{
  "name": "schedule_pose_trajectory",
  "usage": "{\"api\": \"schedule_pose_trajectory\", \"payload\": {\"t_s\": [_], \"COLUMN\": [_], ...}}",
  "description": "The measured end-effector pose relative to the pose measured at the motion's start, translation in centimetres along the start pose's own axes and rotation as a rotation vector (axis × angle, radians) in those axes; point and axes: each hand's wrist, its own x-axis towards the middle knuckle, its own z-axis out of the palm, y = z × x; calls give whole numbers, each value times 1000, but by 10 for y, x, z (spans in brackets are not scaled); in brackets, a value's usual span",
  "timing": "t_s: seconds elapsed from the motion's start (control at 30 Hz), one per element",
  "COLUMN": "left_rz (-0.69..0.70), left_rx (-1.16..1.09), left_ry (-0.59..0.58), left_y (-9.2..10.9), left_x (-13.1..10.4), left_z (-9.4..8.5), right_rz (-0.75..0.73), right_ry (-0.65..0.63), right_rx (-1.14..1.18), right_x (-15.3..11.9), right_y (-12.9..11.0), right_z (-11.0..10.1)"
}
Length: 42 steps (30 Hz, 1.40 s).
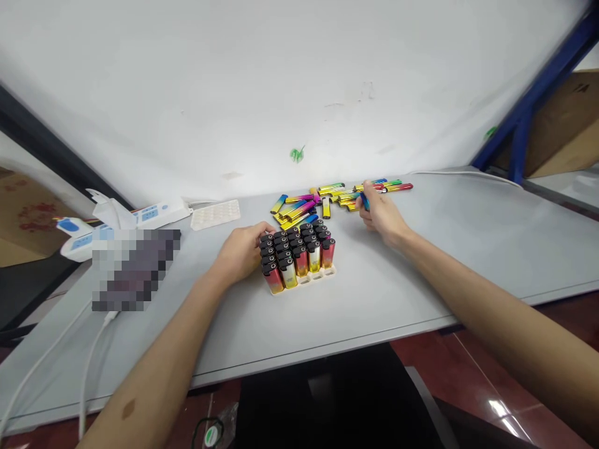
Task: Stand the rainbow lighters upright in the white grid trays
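A cream tray (pixel 305 282) stands on the table in front of me, with rows of upright lighters (pixel 300 260) in its holes, black tops up. Several holes along its front right edge hold nothing. My left hand (pixel 242 251) is curled against the tray's left side, its fingertips partly hidden behind the lighters. To the right and farther back, my right hand (pixel 381 215) is closed round a blue lighter (pixel 364 201), most of which the fingers cover. Beside that hand lies a loose pile of shiny multicoloured lighters (pixel 299 211), stretching along the back of the table.
Left of the tray are a perforated white tray (pixel 215 214), a power strip (pixel 161 213) with plugs, and a dark pixelated object (pixel 135 271) with a white cable. A white wall (pixel 281 93) rises behind the table. Cardboard boxes (pixel 552 131) stand beyond a blue frame.
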Motion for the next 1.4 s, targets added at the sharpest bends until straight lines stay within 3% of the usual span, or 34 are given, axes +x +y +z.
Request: {"api": "schedule_pose_trajectory", "payload": {"t_s": [0.1, 0.4, 1.13, 1.27, 1.4], "left_rz": [-10, -7, -13, 0, -3], "left_rx": [1, -4, -39, -43, -33], "left_ry": [1, -2, -6, 0, 1], "left_y": [1, 1, 3, 3, 2], "left_x": [0, -1, -3, -3, -3], "left_z": [0, -1, -1, 0, 0], "right_rz": [49, 109, 152, 76, -62], "right_ry": [62, 10, 23, -32, -222], "right_rx": [82, 216, 243, 234, 231], "right_x": [-1, -4, -9, -14, -23], "right_y": [-2, -6, -10, -14, -22], "right_z": [3, 2, 5, 7, 3]}}
